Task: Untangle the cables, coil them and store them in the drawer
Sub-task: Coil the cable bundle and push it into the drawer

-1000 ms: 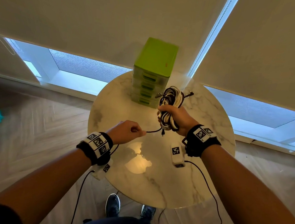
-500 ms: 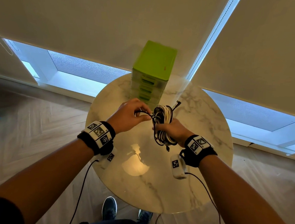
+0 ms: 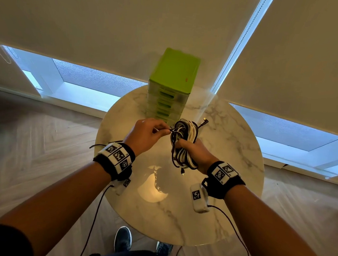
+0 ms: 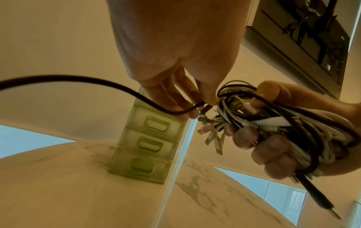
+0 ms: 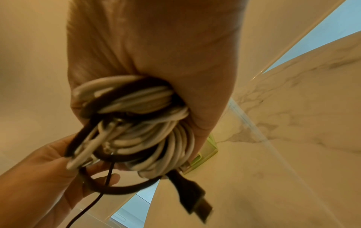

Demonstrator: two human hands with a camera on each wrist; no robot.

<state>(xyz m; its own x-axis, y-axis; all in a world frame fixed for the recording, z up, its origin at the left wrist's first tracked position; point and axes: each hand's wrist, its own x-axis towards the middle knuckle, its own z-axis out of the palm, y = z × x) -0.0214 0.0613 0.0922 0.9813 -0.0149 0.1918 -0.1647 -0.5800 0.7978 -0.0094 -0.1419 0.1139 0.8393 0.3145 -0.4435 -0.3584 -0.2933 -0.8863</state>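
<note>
Cables (image 3: 184, 143): one bundle of round, smooth white strands mixed with matte black ones, wound into an oblong coil, several pale flat-ended plugs (image 4: 213, 137) sticking out at its side, and a black plug (image 5: 197, 205) dangling below. Bundle is hanging in the air above the bench (image 3: 233, 153), just in front of the drawer unit (image 3: 171, 87) and not touching it.

Right hand (image 3: 197, 155): is gripping the coil around its middle, fingers (image 4: 273, 151) curled fully round the strands, thumb over the top, wrist raised clear of the bench.

Left hand (image 3: 146, 134): is sitting just left of the coil, on the same near side of the drawer unit, back of hand turned upward, fingertips bunched and pinching one thin black cable (image 4: 78, 81) where it meets the coil's upper edge. That strand is looping away loosely under the left wrist.

Drawer unit: small tower of translucent pale-green plastic, opaque lime top, stacked drawers with recessed slot handles, all appearing pushed in, standing at the far edge of the bench.

Bench: round, glossy top of white marble pattern with grey veins, reflecting a bright patch in front of the drawer unit.
</note>
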